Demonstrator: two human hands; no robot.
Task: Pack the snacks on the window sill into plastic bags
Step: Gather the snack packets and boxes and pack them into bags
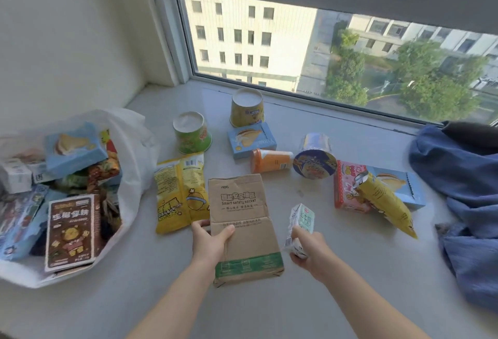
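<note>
A brown box (239, 220) at the front of the window sill (296, 306) is gripped at its left edge by the left hand (208, 241), pinched between thumb and fingers. A small milk carton (300, 221) is held in the curled fingers of the right hand (310, 252). A filled plastic bag (132, 136) lies at the left, and other snacks are scattered behind.

Bag (129, 150) left of cups (191, 134).

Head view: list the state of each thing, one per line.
Left hand, grips the brown socket box.
Right hand, grips the milk carton.
White plastic bag, open, partly filled.
Green cup, upside down.
Yellow cup, upside down.
Noodle bowl, on its side.
Orange cup, on its side.
</note>
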